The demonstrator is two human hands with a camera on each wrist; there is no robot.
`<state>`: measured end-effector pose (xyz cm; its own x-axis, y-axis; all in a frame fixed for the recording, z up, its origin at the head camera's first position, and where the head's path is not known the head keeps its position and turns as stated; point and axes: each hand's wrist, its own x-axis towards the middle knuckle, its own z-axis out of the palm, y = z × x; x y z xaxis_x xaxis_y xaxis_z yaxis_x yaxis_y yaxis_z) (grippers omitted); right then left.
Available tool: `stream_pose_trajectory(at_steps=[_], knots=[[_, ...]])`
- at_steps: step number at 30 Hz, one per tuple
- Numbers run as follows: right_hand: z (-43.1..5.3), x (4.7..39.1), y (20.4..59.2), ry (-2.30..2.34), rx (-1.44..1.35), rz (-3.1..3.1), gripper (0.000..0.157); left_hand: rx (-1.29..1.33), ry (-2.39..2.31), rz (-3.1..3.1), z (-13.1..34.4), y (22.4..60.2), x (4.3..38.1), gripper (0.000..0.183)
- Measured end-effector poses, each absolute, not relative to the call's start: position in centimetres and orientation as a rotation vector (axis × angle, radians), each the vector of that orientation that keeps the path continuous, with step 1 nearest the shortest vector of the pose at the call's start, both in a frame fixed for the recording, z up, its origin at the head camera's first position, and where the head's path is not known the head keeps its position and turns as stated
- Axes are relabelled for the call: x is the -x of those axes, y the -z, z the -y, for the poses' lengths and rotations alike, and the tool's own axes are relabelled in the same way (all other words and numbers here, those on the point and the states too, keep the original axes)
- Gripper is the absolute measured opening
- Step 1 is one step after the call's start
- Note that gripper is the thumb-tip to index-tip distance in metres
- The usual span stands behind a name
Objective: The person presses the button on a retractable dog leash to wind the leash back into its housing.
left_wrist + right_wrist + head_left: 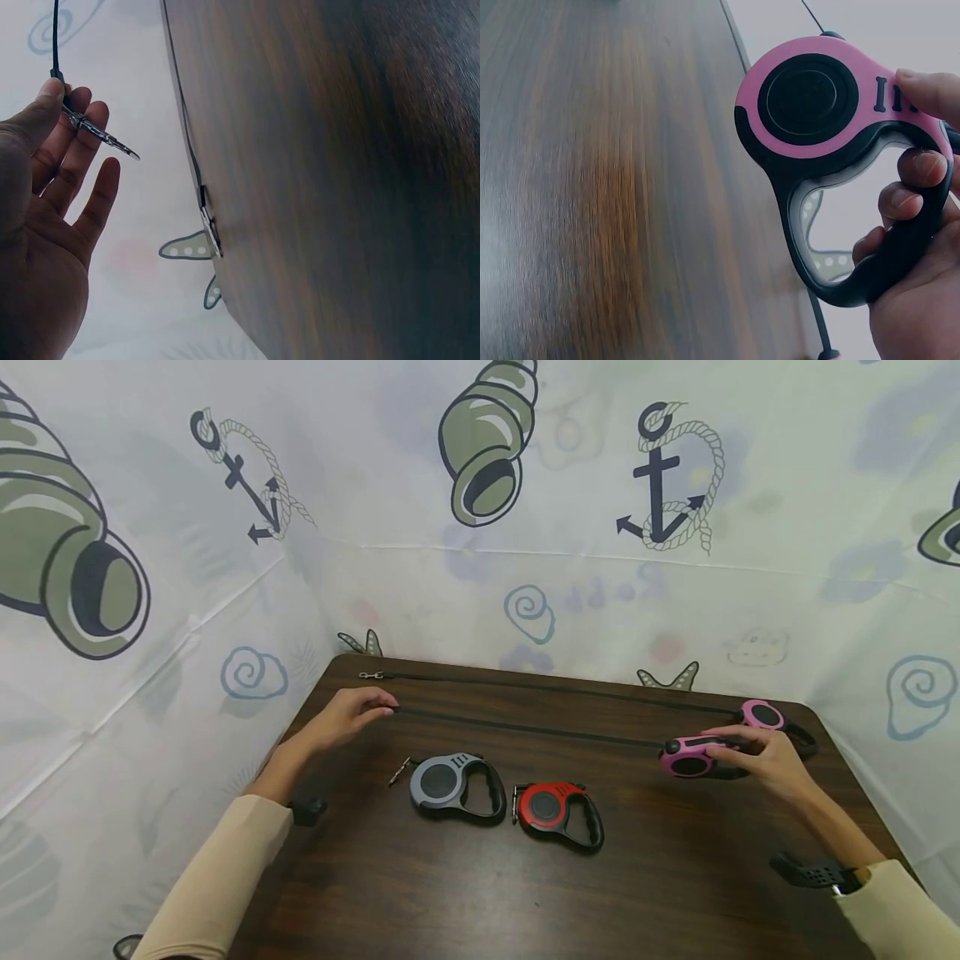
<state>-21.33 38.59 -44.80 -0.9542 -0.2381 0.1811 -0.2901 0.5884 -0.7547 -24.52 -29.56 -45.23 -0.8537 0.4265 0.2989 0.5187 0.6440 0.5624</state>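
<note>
My right hand (761, 760) grips the black handle of a pink retractable dog leash (802, 97), fingers curled through the loop and thumb on the pink casing. From it the black leash strap (525, 727) runs out straight and taut to the left. At its far end my left hand (341, 718) pinches the strap between thumb and fingers, just by the metal clip (97, 133), which sticks out past the fingers. Behind it a second pink retractable leash (765, 715) lies at the back right, its strap (555, 687) stretched along the table's far edge to a metal clip (371, 675).
A grey retractable leash (438, 783) and a red retractable leash (546, 807) lie mid-table, straps wound in and clips beside them. The dark wooden table (420, 893) meets a patterned white cloth (420, 585) at the back and sides.
</note>
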Motion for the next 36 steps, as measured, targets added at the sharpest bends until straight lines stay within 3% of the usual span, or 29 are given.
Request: stream_pose_trajectory(at_steps=[23, 36], knots=[[-35.8, 23.5, 44.7, -1.450, -0.668, 2.679, 0.029, 0.820, 0.996, 2.709, 26.3, 44.6, 24.8, 0.014], [-33.9, 24.4, 44.9, -1.588, -0.649, 2.665, 0.028, 0.825, 1.035, 2.741, 24.6, 44.1, 24.9, 0.015]])
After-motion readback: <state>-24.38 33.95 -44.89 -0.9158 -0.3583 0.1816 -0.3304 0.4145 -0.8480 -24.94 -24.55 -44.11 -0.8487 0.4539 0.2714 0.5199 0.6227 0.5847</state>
